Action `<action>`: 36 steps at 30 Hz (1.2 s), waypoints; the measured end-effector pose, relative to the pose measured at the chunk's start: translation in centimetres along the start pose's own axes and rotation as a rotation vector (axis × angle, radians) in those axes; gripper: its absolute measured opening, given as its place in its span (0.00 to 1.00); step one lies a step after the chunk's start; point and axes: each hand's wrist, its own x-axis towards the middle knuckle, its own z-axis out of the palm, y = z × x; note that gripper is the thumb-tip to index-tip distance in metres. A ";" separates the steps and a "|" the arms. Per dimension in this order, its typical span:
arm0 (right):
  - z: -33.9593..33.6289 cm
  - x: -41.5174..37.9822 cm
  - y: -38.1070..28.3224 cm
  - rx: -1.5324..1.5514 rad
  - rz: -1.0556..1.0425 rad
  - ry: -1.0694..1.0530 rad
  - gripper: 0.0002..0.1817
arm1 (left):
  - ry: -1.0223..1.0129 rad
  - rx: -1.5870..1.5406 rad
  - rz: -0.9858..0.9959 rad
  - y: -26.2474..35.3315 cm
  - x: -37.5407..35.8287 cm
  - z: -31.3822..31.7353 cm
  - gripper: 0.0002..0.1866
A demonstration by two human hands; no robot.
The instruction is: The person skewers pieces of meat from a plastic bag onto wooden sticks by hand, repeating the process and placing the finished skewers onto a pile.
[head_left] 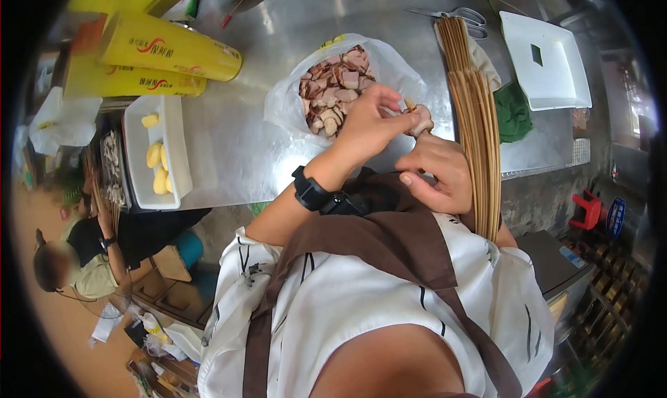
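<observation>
- Two hands meet over the front edge of a steel table (278, 120), close to the person's chest.
- L hand (368, 123): fingers pinched narrow on a meat piece (421, 122), thumb + fingertips closed at its left side; black watch (309, 189) on that wrist.
- R hand (438, 172): curled shut around the lower part of a thin bamboo skewer (410, 105), whose tip pokes up just above the meat piece; the meat sits at the top of this fist, touching both hands.
- Plastic bag (285, 103) lies open on the table just behind the L hand, full of sliced pinkish-brown meat (333, 85).
- Bundle of bamboo skewers (476, 120) runs front to back just right of the hands, reaching past the table edge.
- Green cloth (513, 113) beside the bundle; white square tray (549, 64) further right; scissors (462, 16) at the far end.
- L side of table: white tray (135, 158) w/ yellow pieces (156, 165), two yellow rolls (149, 61) behind it.
- Person wears a brown apron (389, 238) over a white top.
- Another person (90, 252) sits low at far left, well apart.
</observation>
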 end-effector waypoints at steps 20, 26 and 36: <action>1.1 -0.8 -0.2 -0.241 0.381 -0.066 0.08 | -0.313 -0.348 0.002 5.1 -0.2 -0.7 0.05; 0.9 -2.2 1.6 0.176 0.663 0.171 0.12 | -0.286 -0.457 0.003 2.4 -1.1 -1.8 0.05; 1.0 -1.6 0.3 0.209 0.816 0.052 0.14 | -0.256 -0.468 -0.108 -1.6 -1.2 -2.9 0.06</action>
